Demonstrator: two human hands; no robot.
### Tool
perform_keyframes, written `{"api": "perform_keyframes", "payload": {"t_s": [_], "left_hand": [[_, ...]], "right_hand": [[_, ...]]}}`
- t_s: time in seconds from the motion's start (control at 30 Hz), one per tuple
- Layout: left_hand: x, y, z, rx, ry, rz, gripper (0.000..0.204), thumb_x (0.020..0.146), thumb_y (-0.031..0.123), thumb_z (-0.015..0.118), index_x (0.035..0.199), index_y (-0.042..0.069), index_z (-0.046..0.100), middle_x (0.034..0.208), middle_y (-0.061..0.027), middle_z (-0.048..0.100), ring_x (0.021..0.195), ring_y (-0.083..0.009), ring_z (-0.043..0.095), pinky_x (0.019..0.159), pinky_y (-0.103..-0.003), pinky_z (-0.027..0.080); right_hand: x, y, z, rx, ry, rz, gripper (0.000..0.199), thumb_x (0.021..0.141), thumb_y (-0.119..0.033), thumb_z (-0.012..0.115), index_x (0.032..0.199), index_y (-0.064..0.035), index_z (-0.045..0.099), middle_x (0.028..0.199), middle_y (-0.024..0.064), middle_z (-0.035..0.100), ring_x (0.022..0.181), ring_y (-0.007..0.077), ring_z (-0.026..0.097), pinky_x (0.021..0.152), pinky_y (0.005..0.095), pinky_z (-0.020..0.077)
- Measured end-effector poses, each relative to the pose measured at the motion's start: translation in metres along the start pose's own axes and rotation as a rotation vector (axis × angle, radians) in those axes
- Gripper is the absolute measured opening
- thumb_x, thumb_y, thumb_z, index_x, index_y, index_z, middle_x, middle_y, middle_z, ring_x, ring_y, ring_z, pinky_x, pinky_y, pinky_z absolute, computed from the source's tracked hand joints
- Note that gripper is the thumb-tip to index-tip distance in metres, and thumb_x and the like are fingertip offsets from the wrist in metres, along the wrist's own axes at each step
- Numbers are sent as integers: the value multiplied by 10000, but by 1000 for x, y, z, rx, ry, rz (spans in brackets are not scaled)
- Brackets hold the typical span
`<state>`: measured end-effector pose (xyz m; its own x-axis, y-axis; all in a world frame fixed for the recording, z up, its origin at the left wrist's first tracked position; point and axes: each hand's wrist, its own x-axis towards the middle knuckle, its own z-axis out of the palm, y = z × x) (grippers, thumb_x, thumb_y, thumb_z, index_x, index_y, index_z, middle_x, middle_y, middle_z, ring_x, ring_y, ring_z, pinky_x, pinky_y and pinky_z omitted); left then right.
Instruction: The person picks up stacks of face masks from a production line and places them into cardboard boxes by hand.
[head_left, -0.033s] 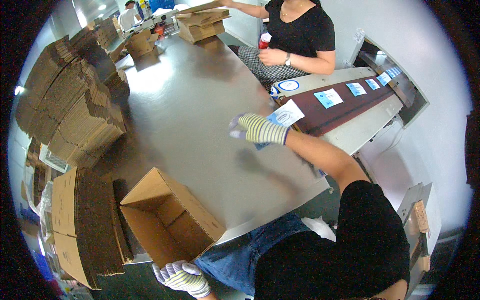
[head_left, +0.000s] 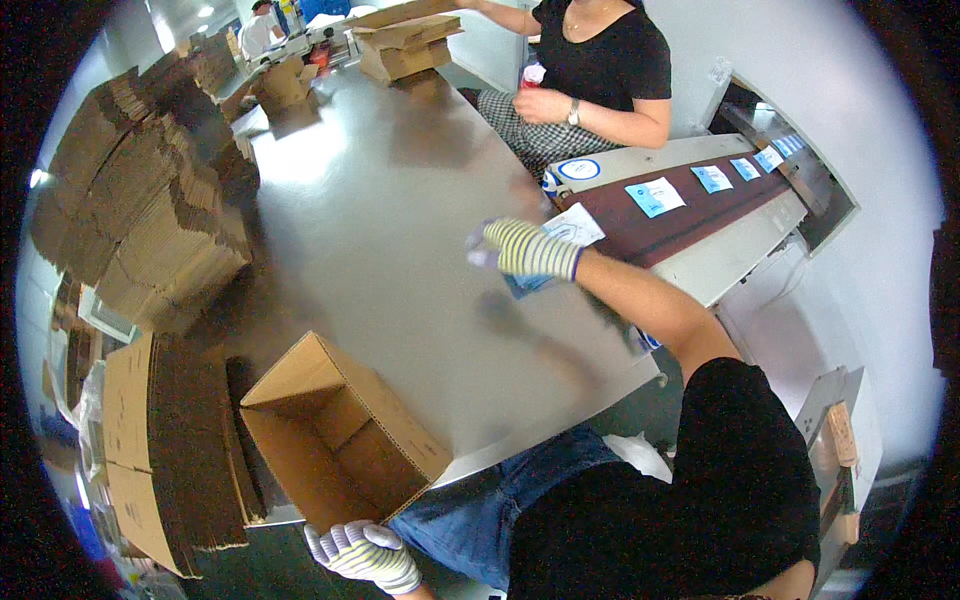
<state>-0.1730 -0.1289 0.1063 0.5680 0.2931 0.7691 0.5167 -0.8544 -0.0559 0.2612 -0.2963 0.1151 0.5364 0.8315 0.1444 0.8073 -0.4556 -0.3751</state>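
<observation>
My right hand [head_left: 525, 250], in a yellow-striped glove, is stretched out over the steel table [head_left: 400, 180] near the conveyor's end. It grips a few flat white-and-blue packets [head_left: 573, 226]. My left hand [head_left: 365, 552], gloved the same way, holds the lower edge of an open brown cardboard box [head_left: 340, 440]. The box lies tipped at the table's near edge with its mouth toward me, and I see nothing inside it.
A dark red conveyor belt [head_left: 690, 215] at the right carries several more packets [head_left: 655, 195]. A seated person in a black top [head_left: 600, 60] works at its far end. Stacks of flattened cartons [head_left: 150, 230] line the left side, and folded boxes [head_left: 400, 45] sit at the table's far end.
</observation>
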Motion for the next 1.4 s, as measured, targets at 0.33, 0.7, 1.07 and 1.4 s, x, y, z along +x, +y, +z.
{"api": "perform_keyframes", "payload": {"t_s": [0.33,0.7,1.07,1.4], "left_hand": [[2,-1,1,-3,-74,-71,272,838,215,367,583,147,429,560,-53,408,539,-241,437,913,-498,444],[8,4,4,-45,-45,-136,291,828,209,363,552,154,436,541,-50,404,549,-239,437,942,-475,428],[16,7,7,-49,15,-103,259,805,204,378,553,168,425,527,-27,394,519,-224,419,902,-465,441],[18,11,-10,-161,-193,-77,257,839,373,513,769,125,525,722,-78,490,737,-282,500,923,-506,397]], "right_hand": [[24,92,-36,-339,-261,75,425,848,-362,608,1033,20,624,1009,223,651,941,370,630,829,425,496],[50,109,-43,-456,-886,149,583,733,-334,727,1191,-11,567,1097,172,644,992,303,617,873,390,465],[-67,-7,8,-369,-667,39,622,621,-430,752,1027,18,605,933,209,652,873,331,642,761,422,510],[-120,-66,68,389,101,-469,280,778,-215,703,1036,-112,669,1119,88,654,1094,277,590,1032,421,393]]}}
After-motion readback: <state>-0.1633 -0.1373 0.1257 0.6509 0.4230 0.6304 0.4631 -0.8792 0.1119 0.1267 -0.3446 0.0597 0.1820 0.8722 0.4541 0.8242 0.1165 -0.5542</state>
